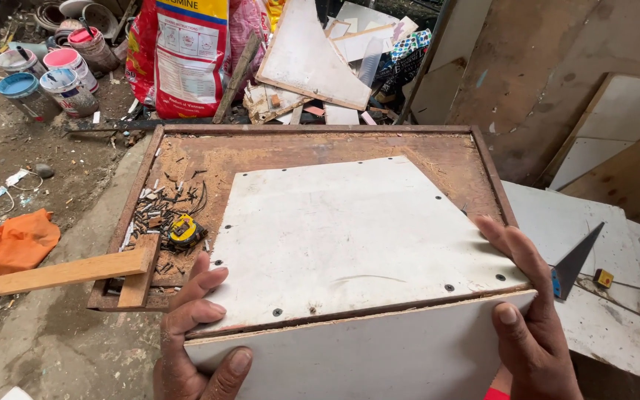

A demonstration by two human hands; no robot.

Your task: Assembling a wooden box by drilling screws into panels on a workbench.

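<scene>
1. Far left, on the dirt floor: orange cloth [15,241] crumpled, paint cans [46,70] with pink and blue lids grouped well behind it.
2. Wooden batten [53,274] reached in from the left edge, its end resting on the near left corner of the counter [320,144], a worn brown board with a raised rim.
3. Heap of loose nails and screws [161,207] spread on the counter's left part; yellow tape measure [184,231] sat at the heap's near edge, just beside the panel's left side.
4. Left hand [198,337] gripped the near left corner of the white panel [350,230]: fingers curled over the top face, thumb pressed on the white front face below. Grip closed tight on the panel.
5. White panel lay flat over the counter's middle and right, far left corner cut at a slant, dark screw heads along its edges, near edge overhanging toward the camera.
6. Right hand [531,318] clamped the panel's near right corner: fingers on the top edge, thumb on the front face. Grip closed on the panel.
7. Right of that hand: dark pointed saw blade [575,259] lay on white scrap boards [616,296], a small yellow object near its handle end.
</scene>
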